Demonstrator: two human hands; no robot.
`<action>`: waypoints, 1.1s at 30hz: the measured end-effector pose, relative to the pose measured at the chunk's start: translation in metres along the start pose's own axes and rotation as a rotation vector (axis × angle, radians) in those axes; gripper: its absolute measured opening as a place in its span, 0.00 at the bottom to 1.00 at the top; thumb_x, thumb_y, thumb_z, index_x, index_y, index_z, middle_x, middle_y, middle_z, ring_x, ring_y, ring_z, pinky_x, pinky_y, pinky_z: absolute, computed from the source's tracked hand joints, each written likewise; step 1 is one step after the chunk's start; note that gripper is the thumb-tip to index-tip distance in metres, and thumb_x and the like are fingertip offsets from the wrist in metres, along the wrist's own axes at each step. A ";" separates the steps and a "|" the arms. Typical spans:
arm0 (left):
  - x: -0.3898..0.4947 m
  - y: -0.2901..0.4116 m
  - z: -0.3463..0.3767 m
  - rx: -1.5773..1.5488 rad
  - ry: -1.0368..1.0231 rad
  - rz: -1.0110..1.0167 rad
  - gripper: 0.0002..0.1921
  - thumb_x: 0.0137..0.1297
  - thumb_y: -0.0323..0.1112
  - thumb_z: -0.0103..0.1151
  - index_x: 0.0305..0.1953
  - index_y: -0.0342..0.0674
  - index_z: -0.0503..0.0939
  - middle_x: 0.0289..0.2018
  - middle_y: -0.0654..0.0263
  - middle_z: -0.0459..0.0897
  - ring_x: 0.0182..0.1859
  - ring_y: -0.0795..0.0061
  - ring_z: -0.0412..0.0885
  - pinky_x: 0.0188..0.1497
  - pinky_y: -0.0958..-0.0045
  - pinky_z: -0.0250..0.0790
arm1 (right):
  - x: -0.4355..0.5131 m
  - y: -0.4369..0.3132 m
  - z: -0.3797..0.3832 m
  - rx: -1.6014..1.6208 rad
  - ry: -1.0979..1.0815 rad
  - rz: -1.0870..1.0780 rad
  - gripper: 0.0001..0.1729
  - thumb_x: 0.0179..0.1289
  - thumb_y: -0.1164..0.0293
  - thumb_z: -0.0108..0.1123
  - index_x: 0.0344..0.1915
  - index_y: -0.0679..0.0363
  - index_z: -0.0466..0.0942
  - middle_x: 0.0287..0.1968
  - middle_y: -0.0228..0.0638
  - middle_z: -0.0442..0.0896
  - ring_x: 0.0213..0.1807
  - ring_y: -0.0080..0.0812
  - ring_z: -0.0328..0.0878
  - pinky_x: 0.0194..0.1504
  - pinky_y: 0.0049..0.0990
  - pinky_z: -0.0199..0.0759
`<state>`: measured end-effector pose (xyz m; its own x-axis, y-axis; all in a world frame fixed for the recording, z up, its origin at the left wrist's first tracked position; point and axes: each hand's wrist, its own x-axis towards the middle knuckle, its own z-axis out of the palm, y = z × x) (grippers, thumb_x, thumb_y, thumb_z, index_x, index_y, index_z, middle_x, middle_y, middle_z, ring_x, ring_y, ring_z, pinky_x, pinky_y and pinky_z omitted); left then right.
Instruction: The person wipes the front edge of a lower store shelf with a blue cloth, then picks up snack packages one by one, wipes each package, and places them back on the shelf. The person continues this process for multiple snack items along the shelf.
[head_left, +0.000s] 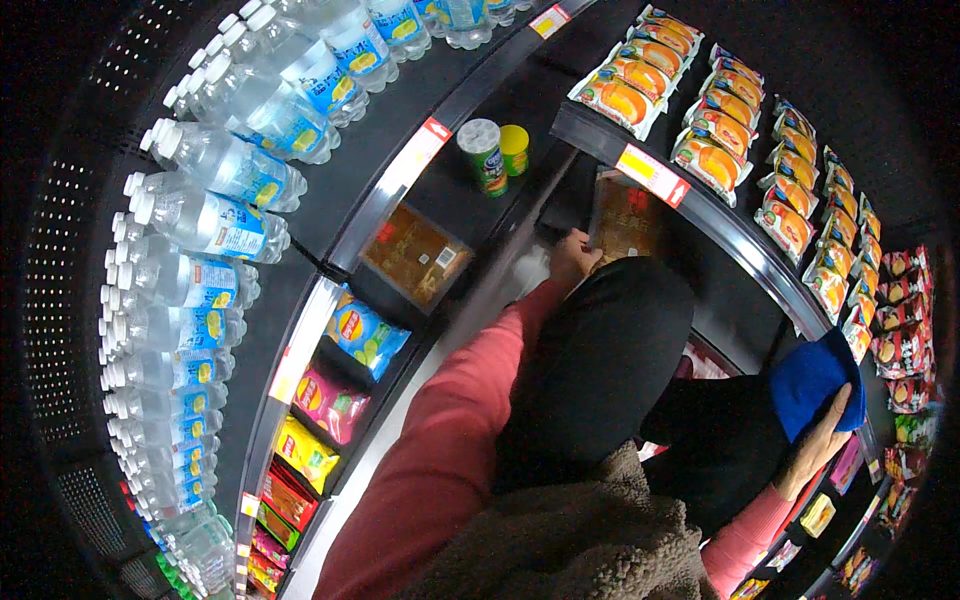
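Observation:
My left hand (576, 255) reaches into the lower shelf beside a brown and gold box (622, 214). Its fingers are curled at the box's near edge, and I cannot tell whether they grip it. A blurred whitish patch (529, 266) shows next to that wrist. On the right, my right hand (821, 439) holds a folded blue cloth (814, 382) near the shelf edge, above my dark-trousered leg. My bent knee (637, 315) hides part of the box and the shelf under it.
Clear plastic drink bottles (247, 225) line the upper left shelf. Below lie another brown box (416, 255), chip bags (367, 334) and two canisters (484, 154). Orange-and-white snack packs (716, 154) stand in rows on the right shelf, behind its metallic front rail (742, 259).

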<state>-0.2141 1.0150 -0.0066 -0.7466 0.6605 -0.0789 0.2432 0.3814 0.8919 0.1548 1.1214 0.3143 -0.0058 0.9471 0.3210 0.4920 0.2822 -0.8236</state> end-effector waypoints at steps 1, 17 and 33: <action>0.003 -0.003 0.005 0.020 -0.011 -0.002 0.20 0.46 0.43 0.67 0.34 0.33 0.75 0.28 0.52 0.82 0.33 0.55 0.81 0.37 0.61 0.72 | 0.001 0.002 -0.001 -0.012 -0.006 -0.002 0.27 0.69 0.55 0.51 0.53 0.70 0.73 0.50 0.39 0.76 0.49 0.28 0.69 0.57 0.27 0.59; 0.017 0.014 0.000 0.268 0.072 0.039 0.22 0.42 0.40 0.70 0.37 0.34 0.75 0.34 0.50 0.80 0.40 0.50 0.79 0.42 0.56 0.71 | -0.003 -0.002 0.000 -0.059 0.006 -0.032 0.26 0.69 0.57 0.51 0.53 0.70 0.72 0.51 0.41 0.76 0.51 0.32 0.70 0.58 0.29 0.59; 0.033 0.027 0.003 0.335 -0.170 -0.053 0.35 0.43 0.54 0.69 0.46 0.29 0.78 0.46 0.42 0.79 0.52 0.50 0.77 0.52 0.59 0.69 | -0.005 -0.001 0.003 -0.017 -0.004 -0.039 0.23 0.70 0.60 0.51 0.51 0.70 0.74 0.49 0.41 0.77 0.50 0.31 0.71 0.56 0.28 0.60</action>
<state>-0.2306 1.0491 0.0132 -0.6573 0.7213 -0.2185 0.4168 0.5895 0.6919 0.1522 1.1169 0.3122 -0.0287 0.9361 0.3506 0.5059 0.3161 -0.8026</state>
